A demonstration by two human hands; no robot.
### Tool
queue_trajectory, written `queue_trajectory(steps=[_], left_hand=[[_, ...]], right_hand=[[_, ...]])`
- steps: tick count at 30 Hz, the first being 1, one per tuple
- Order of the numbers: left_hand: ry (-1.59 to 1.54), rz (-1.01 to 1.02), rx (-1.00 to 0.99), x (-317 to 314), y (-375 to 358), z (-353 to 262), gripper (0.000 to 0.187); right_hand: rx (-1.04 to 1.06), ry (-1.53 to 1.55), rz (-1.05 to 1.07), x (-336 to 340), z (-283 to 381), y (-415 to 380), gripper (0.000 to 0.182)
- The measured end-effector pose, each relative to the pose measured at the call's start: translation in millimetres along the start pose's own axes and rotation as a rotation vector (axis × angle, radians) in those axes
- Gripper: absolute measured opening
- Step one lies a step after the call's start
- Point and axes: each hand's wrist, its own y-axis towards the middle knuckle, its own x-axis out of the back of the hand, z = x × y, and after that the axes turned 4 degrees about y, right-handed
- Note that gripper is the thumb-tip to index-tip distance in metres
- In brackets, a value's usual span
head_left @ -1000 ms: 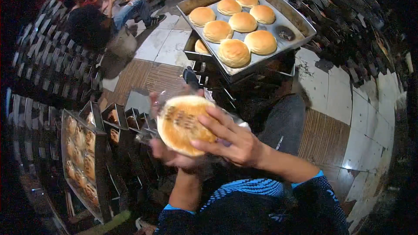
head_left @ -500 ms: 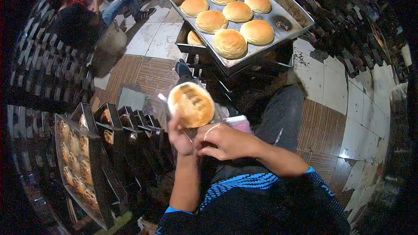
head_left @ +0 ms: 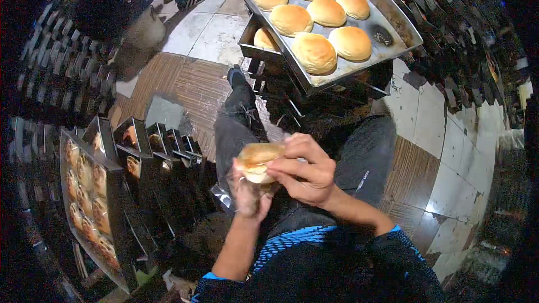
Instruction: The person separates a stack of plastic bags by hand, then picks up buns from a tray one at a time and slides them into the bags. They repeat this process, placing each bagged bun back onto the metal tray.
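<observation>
I have the bun [head_left: 257, 160] pinched between both hands over my lap, well below the baking tray [head_left: 393, 19], my right hand [head_left: 306, 171] curled over its right edge, my left hand [head_left: 249, 196] cupped beneath with clear wrapping.

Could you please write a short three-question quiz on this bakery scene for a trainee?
1. True or false: the right hand and the left hand both touch one bun.
2. How many buns lie on the top tray? A) four B) seven C) ten
3. Fill in: the clear plastic bag hangs by the ____ hand.

Key
1. True: the right fingers lie over the bun and the left hand is under it.
2. B, seven; another bun shows on the tray beneath.
3. Left.
</observation>
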Motion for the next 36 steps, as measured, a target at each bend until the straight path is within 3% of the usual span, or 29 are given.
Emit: queue_trajectory(steps=[1, 2, 3, 5, 6, 7, 8, 9, 11, 12, 13, 14, 15, 17, 19, 20, 22, 24, 25, 26, 28, 29, 36], left_hand=[[0.226, -0.058, -0.11, 12, -1, 16, 0.057], [0.654, -0.229, -0.349, -1, 6, 20, 0.058], [0.676, -0.305, -0.598, -12, 14, 16, 0.042], [1.035, -0.175, -0.689, 4, 11, -17, 0.028], [1.219, -0.114, -0.715, 11, 5, -30, 0.023], [1.077, -0.271, -0.74, -2, 8, -39, 0.018], [1.069, -0.236, -0.908, 7, 11, -51, 0.016], [1.047, -0.204, -1.03, 7, 13, -65, 0.016], [1.036, -0.027, -1.191, 20, 16, -88, 0.016], [1.107, -0.041, -1.139, 33, 21, -93, 0.016], [1.173, -0.058, -1.086, 45, 27, -94, 0.016], [1.235, -0.075, -1.037, 53, 32, -95, 0.016], [1.21, -0.117, -0.902, 56, 31, -96, 0.015], [1.201, -0.236, -0.84, 51, 29, -100, 0.015], [1.153, -0.346, -0.765, 52, 19, -98, 0.014], [1.193, -0.352, -0.819, 49, 16, -103, 0.015], [1.268, -0.353, -0.933, 38, 9, -117, 0.016], [1.14, -0.121, -1.123, 35, 17, -120, 0.019], [1.329, -0.188, -1.111, 48, 29, -112, 0.023], [1.515, -0.282, -1.101, 67, 40, -98, 0.028], [1.386, -0.288, -1.059, 87, 50, -79, 0.03], [1.34, -0.286, -1.052, 88, 47, -77, 0.029], [1.244, -0.331, -1.037, 77, 50, -59, 0.014]], right_hand=[[-0.152, 0.004, -0.069, -2, 2, -2, 0.021], [-0.299, 0.009, -0.137, -6, 3, -5, 0.02], [-0.404, 0.066, -0.165, -9, 1, -7, 0.02], [-0.633, 0.18, -0.212, -15, -3, -11, 0.02], [-0.61, 0.15, -0.142, -14, -1, -7, 0.02], [-0.59, 0.125, -0.068, -10, 7, 7, 0.019], [-0.56, 0.103, 0.009, -5, 13, 26, 0.019], [-0.321, -0.089, 0.143, 3, 16, 46, 0.016], [-0.122, -0.108, 0.076, -3, 9, 48, 0.017], [-0.051, -0.055, 0.001, -12, -6, 34, 0.016], [-0.118, -0.207, 0.011, -25, -27, 26, 0.013], [-0.391, -0.004, -0.018, -40, -44, 20, 0.01], [-0.385, -0.011, 0.0, -41, -48, 15, 0.009], [-0.342, 0.059, 0.03, -41, -45, 15, 0.01], [-0.557, 0.16, 0.099, -39, -31, 25, 0.01], [-0.652, 0.207, 0.124, -38, -23, 38, 0.01], [-0.444, 0.074, 0.32, -21, -2, 68, 0.017], [-0.13, -0.057, 0.297, -20, 0, 64, 0.024], [-0.027, -0.033, 0.206, -27, -17, 48, 0.022], [-0.271, -0.155, 0.144, -58, -69, 24, 0.016], [-0.292, -0.144, 0.141, -63, -85, 1, 0.012], [-0.371, 0.005, 0.133, -64, -75, -3, 0.013], [-0.104, -0.046, 0.099, -77, -86, 2, 0.011]])
